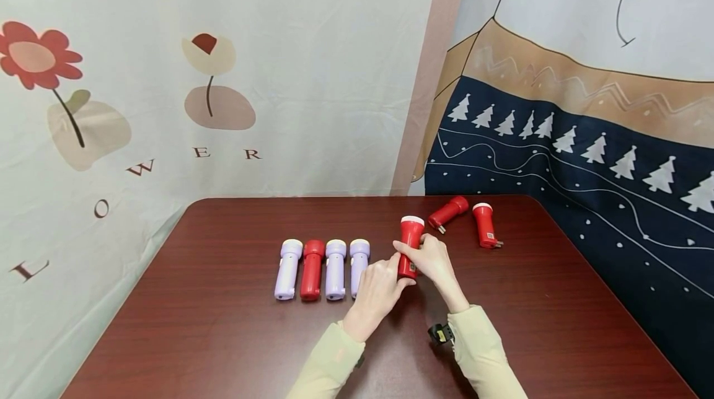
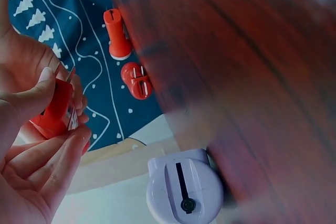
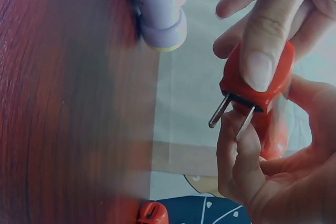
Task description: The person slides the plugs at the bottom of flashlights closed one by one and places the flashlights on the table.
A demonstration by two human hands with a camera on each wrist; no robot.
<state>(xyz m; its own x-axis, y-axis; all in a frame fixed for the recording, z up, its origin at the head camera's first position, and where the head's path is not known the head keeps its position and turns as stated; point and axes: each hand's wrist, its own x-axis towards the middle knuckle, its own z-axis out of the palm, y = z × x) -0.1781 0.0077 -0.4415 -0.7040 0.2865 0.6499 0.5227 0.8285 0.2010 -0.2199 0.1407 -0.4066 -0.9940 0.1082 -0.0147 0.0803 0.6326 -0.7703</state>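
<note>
We find the red flashlight [image 1: 411,233] within the right hand [image 1: 434,258], fingers curled; the left hand [image 1: 377,285] pinches its base [image 3: 284,65]. We judge the prongs [image 3: 219,111] being folded; next calls for thumb [image 3: 260,68] pressure.

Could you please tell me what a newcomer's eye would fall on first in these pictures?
Probably the red flashlight held by the left hand and right hand, its metal prongs showing in the right wrist view. Next, in the head view, the row left of it: three lilac flashlights with another red one second from the left. Behind the table, at right, white trees stand out against dark blue cloth.
</note>
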